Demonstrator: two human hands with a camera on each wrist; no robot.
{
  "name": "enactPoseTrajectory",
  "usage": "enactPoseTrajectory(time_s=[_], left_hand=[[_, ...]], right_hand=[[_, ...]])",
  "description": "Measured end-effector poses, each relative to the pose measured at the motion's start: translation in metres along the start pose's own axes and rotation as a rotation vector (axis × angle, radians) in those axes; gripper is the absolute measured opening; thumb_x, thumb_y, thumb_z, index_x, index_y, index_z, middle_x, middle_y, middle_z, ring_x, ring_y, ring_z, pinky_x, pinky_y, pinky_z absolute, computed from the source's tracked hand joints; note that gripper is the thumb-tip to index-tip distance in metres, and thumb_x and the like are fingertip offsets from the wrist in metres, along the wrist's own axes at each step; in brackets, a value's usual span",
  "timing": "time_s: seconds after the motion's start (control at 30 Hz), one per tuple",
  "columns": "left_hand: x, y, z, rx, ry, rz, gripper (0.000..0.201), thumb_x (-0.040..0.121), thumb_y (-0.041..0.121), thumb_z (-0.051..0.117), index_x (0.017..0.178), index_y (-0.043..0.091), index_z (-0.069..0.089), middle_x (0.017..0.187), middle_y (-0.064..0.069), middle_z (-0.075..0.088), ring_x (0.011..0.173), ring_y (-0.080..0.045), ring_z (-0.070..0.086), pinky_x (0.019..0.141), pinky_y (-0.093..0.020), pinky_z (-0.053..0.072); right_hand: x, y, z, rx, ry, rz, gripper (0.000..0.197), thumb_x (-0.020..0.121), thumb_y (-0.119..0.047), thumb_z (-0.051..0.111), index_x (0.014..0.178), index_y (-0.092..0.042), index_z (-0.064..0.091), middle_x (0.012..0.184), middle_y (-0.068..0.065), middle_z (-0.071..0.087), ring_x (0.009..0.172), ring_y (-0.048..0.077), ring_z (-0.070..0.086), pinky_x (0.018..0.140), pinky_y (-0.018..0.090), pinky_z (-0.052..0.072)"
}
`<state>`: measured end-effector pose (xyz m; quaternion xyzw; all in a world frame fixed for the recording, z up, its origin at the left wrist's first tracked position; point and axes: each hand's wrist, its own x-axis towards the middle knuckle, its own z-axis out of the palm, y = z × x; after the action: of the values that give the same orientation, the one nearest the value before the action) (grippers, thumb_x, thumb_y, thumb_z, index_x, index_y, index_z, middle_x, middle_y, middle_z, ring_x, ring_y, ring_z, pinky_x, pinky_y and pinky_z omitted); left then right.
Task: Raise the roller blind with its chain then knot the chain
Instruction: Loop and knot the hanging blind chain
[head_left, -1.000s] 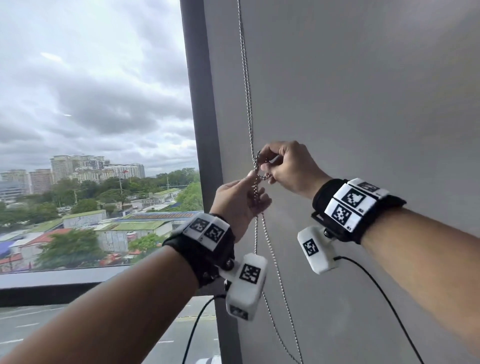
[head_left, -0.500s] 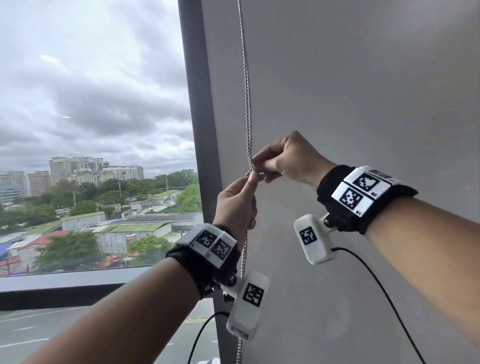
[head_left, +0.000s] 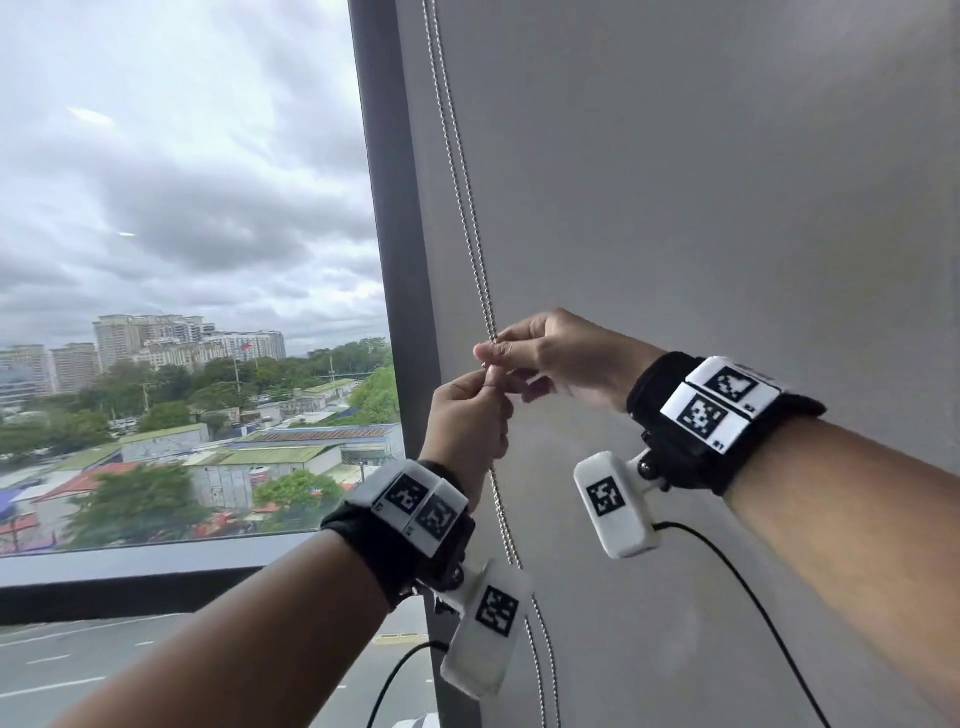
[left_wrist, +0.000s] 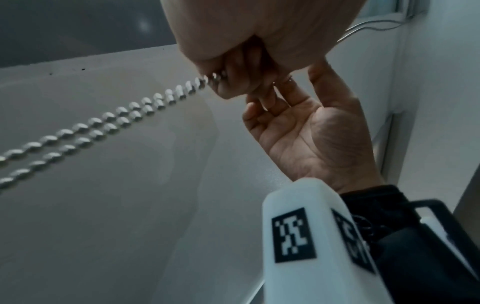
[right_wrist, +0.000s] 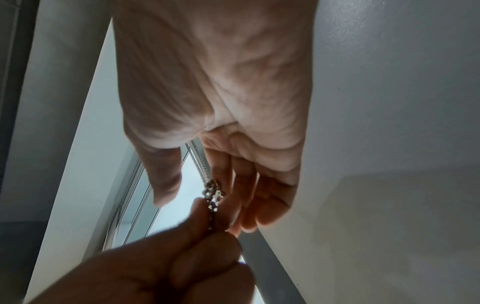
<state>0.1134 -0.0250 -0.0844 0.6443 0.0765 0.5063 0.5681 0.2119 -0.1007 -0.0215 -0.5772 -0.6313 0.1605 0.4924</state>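
A metal bead chain (head_left: 467, 208) hangs in two strands beside the window frame. My left hand (head_left: 485, 382) pinches both strands from below. My right hand (head_left: 493, 351) pinches them just above it, fingertips almost touching. In the right wrist view a small bunched knot (right_wrist: 213, 191) sits in the chain between my right thumb and fingers, with my left hand (right_wrist: 207, 226) gripping directly beneath it. The left wrist view has the two strands (left_wrist: 103, 123) running taut into my left fingers (left_wrist: 223, 82). No roller blind fabric is in the head view.
A dark vertical window frame (head_left: 395, 260) stands just left of the chain, with bare glass (head_left: 182, 208) and a sill (head_left: 130, 566) beyond it. A plain grey wall (head_left: 727, 182) fills the right side. Black cables (head_left: 727, 566) trail from the wrist cameras.
A second ago a loose loop of chain lay open between my hands. It has drawn up into a small tight knot, and the strands now run straight.
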Motion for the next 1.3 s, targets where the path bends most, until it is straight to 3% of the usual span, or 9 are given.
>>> enactPoseTrajectory(time_s=[0.17,0.3,0.4,0.53,0.63,0.77,0.93,1.1,1.3], left_hand=[[0.0,0.004,0.002,0.037,-0.005,0.022,0.034,0.098,0.025,0.044,0.066,0.017,0.053,0.045,0.001,0.033,0.031,-0.006,0.026,0.031,-0.014,0.018],[0.002,0.005,-0.001,0.086,-0.088,0.03,0.03,0.099,0.022,0.043,0.072,0.016,0.055,0.042,0.006,0.036,0.032,-0.006,0.028,0.033,-0.017,0.023],[0.0,0.005,-0.003,0.097,-0.111,0.048,0.032,0.099,0.024,0.042,0.073,0.019,0.059,0.042,0.004,0.034,0.032,-0.007,0.026,0.032,-0.015,0.021],[-0.001,0.01,-0.004,0.069,-0.112,0.029,0.032,0.1,0.017,0.039,0.074,0.013,0.057,0.043,0.0,0.036,0.03,-0.009,0.03,0.032,-0.015,0.026],[0.002,0.017,-0.004,0.013,-0.125,-0.037,0.024,0.096,0.011,0.045,0.08,0.001,0.06,0.047,-0.004,0.047,0.035,-0.012,0.043,0.038,-0.021,0.037],[0.012,0.033,-0.01,-0.079,-0.039,-0.034,0.014,0.092,0.017,0.056,0.093,0.003,0.057,0.064,-0.009,0.055,0.049,-0.02,0.052,0.046,-0.028,0.048],[0.027,0.061,-0.021,-0.105,-0.022,-0.029,0.018,0.087,0.014,0.064,0.098,-0.001,0.062,0.071,-0.01,0.056,0.064,-0.025,0.058,0.063,-0.033,0.057],[0.02,0.065,-0.011,0.279,-0.094,0.002,0.023,0.08,0.03,0.072,0.09,0.01,0.07,0.103,-0.016,0.071,0.099,-0.029,0.066,0.094,-0.043,0.052],[0.022,0.068,-0.008,0.019,-0.021,0.029,0.019,0.092,0.011,0.056,0.081,-0.002,0.062,0.057,-0.006,0.055,0.056,-0.023,0.059,0.059,-0.033,0.056]], right_hand=[[-0.001,-0.001,0.001,0.073,-0.058,0.047,0.032,0.095,-0.015,0.06,0.11,0.013,0.062,0.083,0.011,0.058,0.07,0.013,0.053,0.064,0.024,0.047],[-0.001,-0.002,-0.001,0.065,-0.039,0.02,0.026,0.096,-0.013,0.059,0.114,0.005,0.064,0.096,0.016,0.062,0.086,0.023,0.06,0.094,0.046,0.05],[-0.005,-0.004,0.003,0.083,-0.018,0.043,0.031,0.097,-0.029,0.058,0.118,-0.008,0.066,0.096,0.01,0.064,0.093,0.022,0.061,0.092,0.048,0.053],[-0.014,0.001,0.012,0.195,-0.174,0.147,0.043,0.095,-0.037,0.057,0.118,-0.001,0.055,0.11,0.024,0.062,0.097,0.039,0.066,0.091,0.052,0.055],[-0.019,0.013,0.015,0.378,-0.256,0.142,0.042,0.088,-0.03,0.066,0.122,-0.011,0.049,0.097,0.016,0.062,0.081,0.029,0.066,0.096,0.059,0.05],[-0.02,0.024,0.012,0.404,-0.354,0.166,0.068,0.084,-0.014,0.071,0.142,-0.015,0.037,0.118,0.025,0.061,0.084,0.029,0.066,0.084,0.045,0.056],[-0.024,0.023,0.016,0.073,-0.196,0.223,0.021,0.094,0.0,0.057,0.112,0.003,0.067,0.08,0.012,0.069,0.066,0.017,0.058,0.065,0.029,0.052],[-0.018,0.012,0.024,0.077,-0.184,0.248,0.022,0.099,-0.003,0.047,0.102,0.006,0.067,0.066,0.007,0.056,0.058,0.016,0.05,0.059,0.028,0.046],[-0.015,0.012,0.02,-0.226,-0.103,0.228,0.013,0.09,-0.017,0.064,0.086,-0.009,0.072,0.067,0.002,0.057,0.06,0.015,0.052,0.055,0.025,0.046]])
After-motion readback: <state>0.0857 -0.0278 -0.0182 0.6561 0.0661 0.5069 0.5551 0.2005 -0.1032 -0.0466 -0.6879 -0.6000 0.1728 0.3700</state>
